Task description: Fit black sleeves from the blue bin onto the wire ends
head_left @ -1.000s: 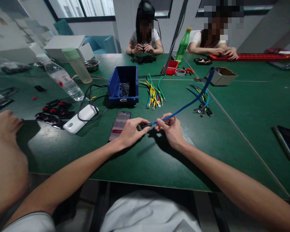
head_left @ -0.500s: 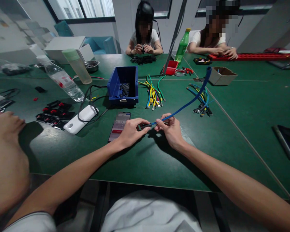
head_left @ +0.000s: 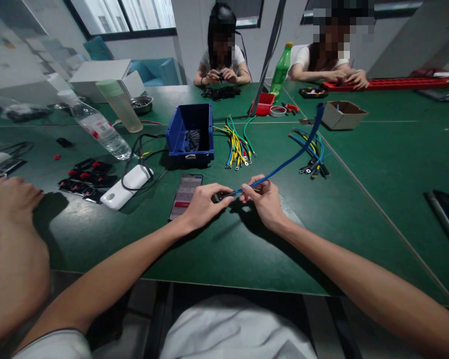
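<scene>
A blue wire [head_left: 292,160] runs through the fingers of my right hand [head_left: 265,203] and curves up to the right. Its near end meets a black sleeve [head_left: 227,195], pinched between the thumb and fingers of my left hand [head_left: 204,203]. Both hands are closed, close together above the green table [head_left: 224,259]. My fingers partly hide the sleeve. A phone [head_left: 182,202] with a lit screen lies by my left hand. Beyond the hands are yellow, green and blue cables with ring terminals [head_left: 237,147] and another cable bundle [head_left: 313,162].
A blue bin [head_left: 190,157] holds black sleeves. To its left are a white device [head_left: 123,189], a water bottle [head_left: 101,127] and black-and-red parts [head_left: 86,178]. Another person's arm [head_left: 15,249] reaches in at left. Two people sit opposite. A cardboard box [head_left: 342,119] stands right.
My hands keep almost the same hold on the wire and sleeve. The other person's hand at the left has shifted slightly, and the camera view has moved a little.
</scene>
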Demonstrator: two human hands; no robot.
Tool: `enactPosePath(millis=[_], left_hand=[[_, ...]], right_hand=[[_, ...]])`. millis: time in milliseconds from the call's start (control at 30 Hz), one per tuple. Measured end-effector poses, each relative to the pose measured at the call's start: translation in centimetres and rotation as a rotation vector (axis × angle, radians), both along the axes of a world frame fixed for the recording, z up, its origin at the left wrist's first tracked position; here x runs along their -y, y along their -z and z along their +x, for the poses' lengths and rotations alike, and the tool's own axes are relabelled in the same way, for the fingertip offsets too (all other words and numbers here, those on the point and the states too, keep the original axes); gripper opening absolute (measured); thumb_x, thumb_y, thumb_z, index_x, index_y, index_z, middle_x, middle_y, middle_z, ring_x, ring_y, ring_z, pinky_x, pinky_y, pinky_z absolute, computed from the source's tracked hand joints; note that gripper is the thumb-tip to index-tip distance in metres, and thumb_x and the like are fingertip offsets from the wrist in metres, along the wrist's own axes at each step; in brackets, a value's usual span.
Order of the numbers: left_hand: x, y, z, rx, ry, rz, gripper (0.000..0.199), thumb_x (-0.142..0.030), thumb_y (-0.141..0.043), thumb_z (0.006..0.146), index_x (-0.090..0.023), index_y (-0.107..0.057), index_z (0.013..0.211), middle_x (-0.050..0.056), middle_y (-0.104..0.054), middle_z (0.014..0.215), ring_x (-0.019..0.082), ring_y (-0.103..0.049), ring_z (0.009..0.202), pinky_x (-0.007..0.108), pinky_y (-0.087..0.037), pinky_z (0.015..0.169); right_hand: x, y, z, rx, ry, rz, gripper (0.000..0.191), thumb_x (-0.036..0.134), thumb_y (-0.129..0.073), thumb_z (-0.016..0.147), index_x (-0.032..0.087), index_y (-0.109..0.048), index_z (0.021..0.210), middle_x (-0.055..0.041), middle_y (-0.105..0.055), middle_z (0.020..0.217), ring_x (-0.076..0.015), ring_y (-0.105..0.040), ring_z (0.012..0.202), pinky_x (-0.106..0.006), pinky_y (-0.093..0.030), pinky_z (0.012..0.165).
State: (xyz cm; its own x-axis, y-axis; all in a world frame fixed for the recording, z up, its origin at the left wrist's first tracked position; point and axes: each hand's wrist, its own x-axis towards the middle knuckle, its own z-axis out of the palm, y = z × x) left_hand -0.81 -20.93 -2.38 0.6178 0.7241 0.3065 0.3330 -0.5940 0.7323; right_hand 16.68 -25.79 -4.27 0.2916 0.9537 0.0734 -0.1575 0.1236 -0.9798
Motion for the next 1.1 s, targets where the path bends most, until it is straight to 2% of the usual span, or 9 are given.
enactPosePath(millis=[333, 800, 1100], left_hand=[[0.07, -0.40, 0.00, -0.019, 0.004, 0.013, 0.020, -0.030, -0.060, 0.085, -0.019, -0.071, 0.098, 0.004, -0.071, 0.091, 0.014, -0.062, 0.075, 0.025, -0.047, 0.065], [0.23, -0.94, -0.06, -0.053, 0.028, 0.040, 0.030, -0.011, -0.054, 0.080, -0.018, -0.068, 0.106, 0.004, -0.063, 0.091, 0.012, -0.055, 0.072, 0.024, -0.046, 0.066], [0.10, -0.77, -0.13, -0.067, 0.021, 0.027, 0.032, -0.013, -0.052, 0.082, -0.020, -0.068, 0.108, 0.004, -0.058, 0.091, 0.012, -0.054, 0.073, 0.025, -0.046, 0.067]], right_hand=[[0.05, 0.01, 0.05, 0.011, 0.009, 0.002, 0.029, 0.039, -0.072, 0.072, 0.024, -0.049, 0.080, 0.0046, -0.059, 0.061, -0.0154, -0.062, 0.054, -0.029, -0.052, 0.054], [-0.06, 0.15, 0.14, -0.021, 0.035, 0.006, 0.031, 0.040, -0.073, 0.071, 0.023, -0.049, 0.081, 0.0047, -0.061, 0.060, -0.0154, -0.063, 0.053, -0.028, -0.051, 0.054], [-0.07, 0.16, 0.17, -0.030, 0.044, 0.005, 0.031, 0.039, -0.074, 0.071, 0.023, -0.049, 0.082, 0.0043, -0.061, 0.060, -0.0156, -0.063, 0.053, -0.028, -0.050, 0.053]])
